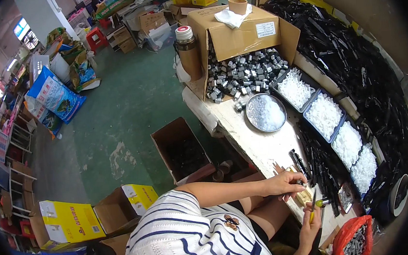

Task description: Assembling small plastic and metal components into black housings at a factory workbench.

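A yellow-handled tool (312,216) is held in the closed fingers of a seated worker's right hand (308,231), its slim metal end directed away from the body, just beside a pale yellow block (305,196). The block is set at the near edge of a cluttered worktable (241,141), left of heaped black plastic strips (319,158), and is partly covered by the left hand (283,183), whose thumb and fingers are curled inward; whether a small part is pinched there cannot be told.

For clean work, the block is best kept flat and steady, the tool's tip lined up before pressure is applied, and the left fingertips kept out of its path.

Printing is carried by several packages: small rows on a white label (266,29) stuck to a brown carton (240,45), too fine to be read; dark characters on a yellow-and-white carton (71,220); and bold lettering on a blue-and-white sack (53,95) across the green floor (126,102).
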Action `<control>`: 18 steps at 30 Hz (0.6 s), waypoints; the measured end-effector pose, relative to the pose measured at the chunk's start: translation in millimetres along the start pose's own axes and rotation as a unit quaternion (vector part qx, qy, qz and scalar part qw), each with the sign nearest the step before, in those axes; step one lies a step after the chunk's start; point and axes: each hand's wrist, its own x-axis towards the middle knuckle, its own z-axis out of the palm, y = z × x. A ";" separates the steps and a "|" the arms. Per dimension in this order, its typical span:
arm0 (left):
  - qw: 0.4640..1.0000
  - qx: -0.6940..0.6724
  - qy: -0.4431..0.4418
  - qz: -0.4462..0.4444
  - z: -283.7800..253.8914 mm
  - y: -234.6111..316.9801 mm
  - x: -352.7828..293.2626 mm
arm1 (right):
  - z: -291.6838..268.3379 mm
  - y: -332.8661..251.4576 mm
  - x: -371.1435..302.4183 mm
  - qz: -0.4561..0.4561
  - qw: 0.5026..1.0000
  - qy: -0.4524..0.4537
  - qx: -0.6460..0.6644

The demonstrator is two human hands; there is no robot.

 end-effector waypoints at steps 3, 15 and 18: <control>1.000 0.002 -0.005 -0.012 1.2 -1.8 -1.6 | 7.7 -13.2 -1.7 -0.005 0.999 -0.010 -0.040; 0.999 0.012 0.044 -0.018 -2.5 -13.8 -4.7 | 22.1 -18.8 4.6 -0.054 0.996 -0.020 -0.067; 0.998 0.022 0.051 -0.021 -2.9 -15.6 -2.9 | 22.4 -20.0 6.7 -0.048 0.996 -0.023 -0.065</control>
